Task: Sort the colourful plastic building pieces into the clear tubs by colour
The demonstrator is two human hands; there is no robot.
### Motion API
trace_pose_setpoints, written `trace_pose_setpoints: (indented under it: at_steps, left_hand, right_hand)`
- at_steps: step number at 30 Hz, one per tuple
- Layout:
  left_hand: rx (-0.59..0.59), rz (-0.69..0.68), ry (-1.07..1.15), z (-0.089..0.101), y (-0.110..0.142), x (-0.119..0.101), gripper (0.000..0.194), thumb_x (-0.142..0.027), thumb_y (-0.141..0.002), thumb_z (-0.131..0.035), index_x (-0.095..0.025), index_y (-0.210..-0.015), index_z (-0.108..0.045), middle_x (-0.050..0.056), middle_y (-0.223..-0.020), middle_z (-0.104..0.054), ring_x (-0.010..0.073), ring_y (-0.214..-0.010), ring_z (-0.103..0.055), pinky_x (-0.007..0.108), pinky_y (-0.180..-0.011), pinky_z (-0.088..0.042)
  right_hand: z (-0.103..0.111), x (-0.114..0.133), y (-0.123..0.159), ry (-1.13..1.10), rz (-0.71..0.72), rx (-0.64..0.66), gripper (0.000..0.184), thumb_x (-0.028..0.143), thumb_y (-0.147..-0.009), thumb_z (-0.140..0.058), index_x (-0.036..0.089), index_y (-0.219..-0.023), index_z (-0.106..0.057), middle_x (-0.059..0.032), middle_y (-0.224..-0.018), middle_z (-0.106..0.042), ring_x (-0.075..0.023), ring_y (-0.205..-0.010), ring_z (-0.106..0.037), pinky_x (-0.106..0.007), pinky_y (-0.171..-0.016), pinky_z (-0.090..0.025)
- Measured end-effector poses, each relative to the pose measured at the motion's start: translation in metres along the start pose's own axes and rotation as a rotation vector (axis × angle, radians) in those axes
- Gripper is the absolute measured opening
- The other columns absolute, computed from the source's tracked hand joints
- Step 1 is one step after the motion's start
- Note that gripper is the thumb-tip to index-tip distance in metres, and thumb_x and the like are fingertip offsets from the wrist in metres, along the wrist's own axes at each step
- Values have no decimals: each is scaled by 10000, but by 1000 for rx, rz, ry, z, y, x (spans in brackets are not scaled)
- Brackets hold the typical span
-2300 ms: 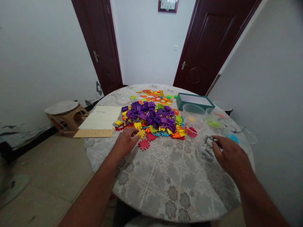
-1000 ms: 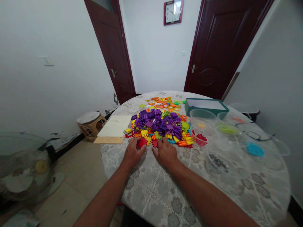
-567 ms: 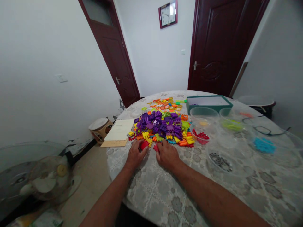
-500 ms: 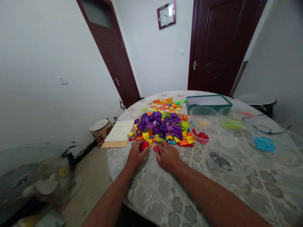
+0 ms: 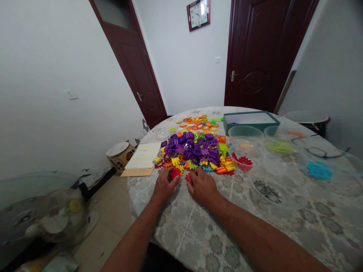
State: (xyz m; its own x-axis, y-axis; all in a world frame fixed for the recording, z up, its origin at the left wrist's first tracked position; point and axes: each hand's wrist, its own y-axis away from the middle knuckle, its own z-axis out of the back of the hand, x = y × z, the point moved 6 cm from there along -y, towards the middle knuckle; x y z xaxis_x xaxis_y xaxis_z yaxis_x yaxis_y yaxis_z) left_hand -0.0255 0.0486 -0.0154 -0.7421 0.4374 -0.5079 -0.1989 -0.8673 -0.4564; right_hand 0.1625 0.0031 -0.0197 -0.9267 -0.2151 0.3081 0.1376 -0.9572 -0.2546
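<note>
Newly on red piece [image 5: 188, 178]: right hand [image 5: 203, 186]

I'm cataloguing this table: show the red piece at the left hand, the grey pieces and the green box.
Red piece [image 5: 175, 173], head view: its visible face.
Grey pieces [image 5: 266, 191], head view: middle of the heap.
Green box [image 5: 269, 125], head view: near wall, right part.

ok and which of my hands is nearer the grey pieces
The right. Your right hand is to the left of the grey pieces; your left hand is farther left, beyond the right one.
</note>
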Motion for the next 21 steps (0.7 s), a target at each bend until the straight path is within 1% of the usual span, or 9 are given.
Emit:
trace_pose_setpoints:
  at_steps: [5,8,13,17,21]
  left_hand:
    - [-6,-32,20,-2,0,0,328,-358,-928,-674,-186,-1208,-660,108,-1150,-688,263,-1097,-665,450,-975,-563]
    - [-19,-50,24,-2,1,0,326,-352,-931,-679,-190,-1213,-660,107,-1148,-685,260,-1095,-660,450,-986,-560]
    - [-36,-62,27,0,3,-1,328,-350,-922,-696,-191,-1207,-662,108,-1153,-690,256,-1098,-665,441,-990,-565]
    - [-45,-52,19,1,2,-1,319,-338,-923,-684,-188,-1204,-662,109,-1147,-693,262,-1101,-667,448,-988,-566]
    - [-45,-40,12,0,1,1,325,-366,-924,-676,-193,-1199,-667,106,-1137,-697,267,-1086,-675,460,-976,-571]
  right_hand:
    - [-1,-4,1,-5,-26,34,290,364,-966,-598,219,-1216,-629,-129,-1186,-580,-284,-1073,-602,-363,-859,-487]
    - [-1,-4,2,-8,-2,51,324,331,-923,-626,216,-1226,-623,-128,-1191,-578,-288,-1076,-599,-365,-867,-481]
    - [0,-4,3,-11,21,46,359,422,-947,-627,206,-1233,-627,-138,-1194,-581,-299,-1098,-594,-368,-885,-474]
    - [-2,-5,3,-15,32,42,356,418,-959,-619,217,-1252,-619,-132,-1196,-586,-288,-1074,-601,-362,-872,-472]
    - [0,-4,4,-46,68,19,392,411,-947,-631,225,-1291,-605,-127,-1203,-583,-286,-1066,-600,-360,-860,-477]
